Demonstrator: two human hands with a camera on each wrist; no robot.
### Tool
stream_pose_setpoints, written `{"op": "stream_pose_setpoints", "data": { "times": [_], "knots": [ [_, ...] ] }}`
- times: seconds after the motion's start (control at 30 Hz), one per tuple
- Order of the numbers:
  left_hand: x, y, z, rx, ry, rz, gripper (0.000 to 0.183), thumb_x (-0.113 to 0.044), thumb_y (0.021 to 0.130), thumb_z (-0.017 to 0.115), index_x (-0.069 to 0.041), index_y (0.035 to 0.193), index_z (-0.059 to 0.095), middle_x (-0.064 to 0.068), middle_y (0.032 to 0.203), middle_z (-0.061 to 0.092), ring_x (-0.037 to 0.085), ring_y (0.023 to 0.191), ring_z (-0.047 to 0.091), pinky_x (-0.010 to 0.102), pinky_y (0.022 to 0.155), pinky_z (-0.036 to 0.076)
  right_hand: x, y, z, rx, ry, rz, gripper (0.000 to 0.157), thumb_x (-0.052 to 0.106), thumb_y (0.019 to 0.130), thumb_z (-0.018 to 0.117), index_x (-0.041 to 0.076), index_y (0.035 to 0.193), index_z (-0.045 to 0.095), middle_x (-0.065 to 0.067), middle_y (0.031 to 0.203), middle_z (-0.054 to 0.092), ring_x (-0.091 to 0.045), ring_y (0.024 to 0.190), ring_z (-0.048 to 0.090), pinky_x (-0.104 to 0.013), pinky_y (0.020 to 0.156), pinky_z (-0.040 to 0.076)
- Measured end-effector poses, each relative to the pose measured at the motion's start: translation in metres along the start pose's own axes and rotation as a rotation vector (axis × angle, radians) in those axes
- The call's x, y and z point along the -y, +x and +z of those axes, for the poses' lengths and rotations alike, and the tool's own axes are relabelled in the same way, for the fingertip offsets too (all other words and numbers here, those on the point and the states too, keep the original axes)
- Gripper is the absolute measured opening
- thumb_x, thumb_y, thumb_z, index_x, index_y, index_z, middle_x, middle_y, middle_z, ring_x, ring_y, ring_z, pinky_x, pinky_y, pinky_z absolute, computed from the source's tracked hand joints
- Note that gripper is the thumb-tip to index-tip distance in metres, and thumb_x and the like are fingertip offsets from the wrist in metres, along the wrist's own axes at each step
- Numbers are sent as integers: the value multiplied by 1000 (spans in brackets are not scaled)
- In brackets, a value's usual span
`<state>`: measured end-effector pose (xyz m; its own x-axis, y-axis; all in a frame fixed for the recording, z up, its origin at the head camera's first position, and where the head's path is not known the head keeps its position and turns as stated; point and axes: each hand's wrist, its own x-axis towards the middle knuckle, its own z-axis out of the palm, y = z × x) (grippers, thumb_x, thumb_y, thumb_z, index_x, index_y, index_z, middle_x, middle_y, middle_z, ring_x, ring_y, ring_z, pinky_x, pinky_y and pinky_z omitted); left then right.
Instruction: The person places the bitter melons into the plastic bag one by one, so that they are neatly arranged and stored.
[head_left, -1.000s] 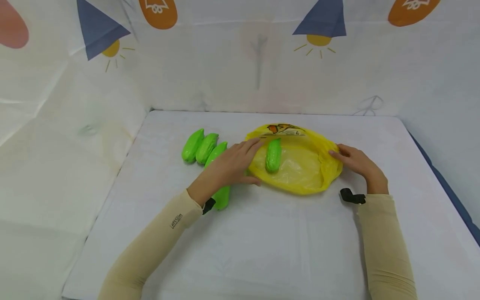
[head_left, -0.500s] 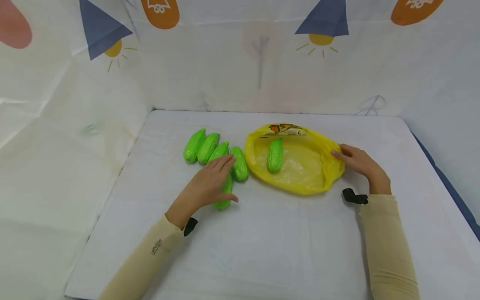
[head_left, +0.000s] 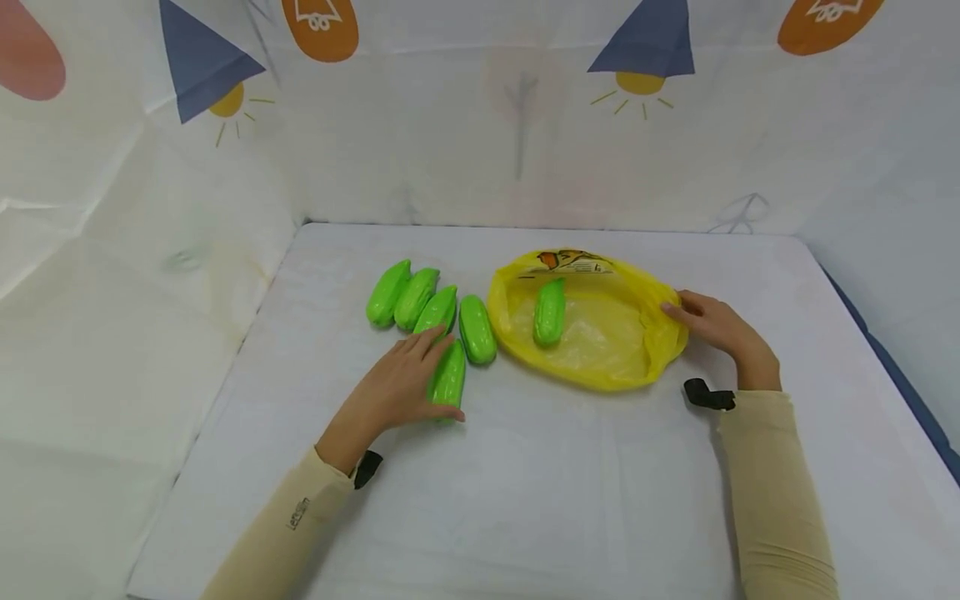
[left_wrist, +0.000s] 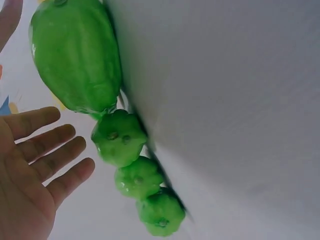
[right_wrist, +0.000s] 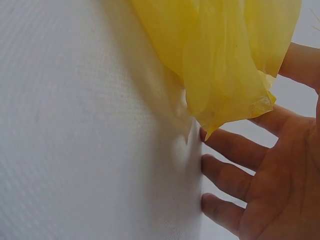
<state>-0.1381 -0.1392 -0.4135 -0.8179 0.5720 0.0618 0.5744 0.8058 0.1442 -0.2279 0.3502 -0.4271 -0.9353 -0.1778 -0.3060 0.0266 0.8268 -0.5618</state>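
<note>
Several glossy green, ridged, cucumber-like vegetables lie left of a yellow plastic bag [head_left: 600, 350]. My left hand [head_left: 393, 387] is spread beside the nearest green vegetable [head_left: 448, 375], thumb at its near end and fingers toward its far end. In the left wrist view, a gap shows between the straight fingers [left_wrist: 70, 180] and that large green vegetable [left_wrist: 77, 55]. The bag lies with its mouth spread wide, one green vegetable [head_left: 550, 312] inside. My right hand [head_left: 720, 329] pinches the bag's right rim between thumb and forefinger; the other fingers [right_wrist: 225, 175] extend behind it.
To the left hand's far side are more green vegetables [head_left: 388, 293], and another [head_left: 477, 330] lies against the bag's left rim. A white cloth [head_left: 562, 500] covers the table. A printed white sheet [head_left: 450, 125] hangs behind it.
My left hand has drawn back from the bag's left rim, leftward and nearer, to the closest green vegetable. One green vegetable by the bag has come into sight. The right hand stays at the rim.
</note>
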Motion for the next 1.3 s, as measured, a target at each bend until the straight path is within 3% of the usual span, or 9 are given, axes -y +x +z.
{"op": "stream_pose_setpoints", "data": {
  "times": [0.47,0.73,0.87,1.03,1.17,1.3],
  "knots": [
    [4,-11,8,-35,15,65,105,-67,72,74,-6,150,39,14,150,44,33,140,40,51,109,42,-2,0,-1,4,-7,9,82,64,97,37,4,153,29,-26,151,35,-44,133,33,-70,110,22],
    [3,-12,9,-50,5,167,84,-53,79,77,-16,148,45,13,154,39,31,136,46,50,106,45,-3,0,1,2,-6,5,83,64,97,37,4,153,29,-26,152,34,-45,135,32,-70,110,22],
    [4,-13,7,-12,-16,156,89,-53,73,82,-14,146,48,16,154,37,33,136,46,51,105,45,-3,1,0,4,-12,7,84,65,97,37,3,153,27,-27,154,31,-46,137,30,-70,111,21],
    [2,-14,4,33,-38,129,103,-50,67,87,-10,150,40,16,155,35,33,138,43,50,107,44,-2,2,-1,5,-23,21,87,66,96,37,3,154,25,-28,155,28,-48,139,27,-71,111,19],
    [2,-15,4,41,-43,98,110,-48,67,88,-1,151,34,14,155,36,30,139,41,46,109,42,-1,2,-2,14,-33,30,88,65,96,37,1,155,23,-30,156,26,-49,141,24,-71,111,19],
    [3,-15,4,38,-53,85,106,-46,70,86,2,149,35,14,155,37,29,140,41,44,111,42,-1,2,-2,19,-42,31,87,65,97,36,0,154,22,-31,155,25,-51,140,24,-72,110,20]
  ]
}}
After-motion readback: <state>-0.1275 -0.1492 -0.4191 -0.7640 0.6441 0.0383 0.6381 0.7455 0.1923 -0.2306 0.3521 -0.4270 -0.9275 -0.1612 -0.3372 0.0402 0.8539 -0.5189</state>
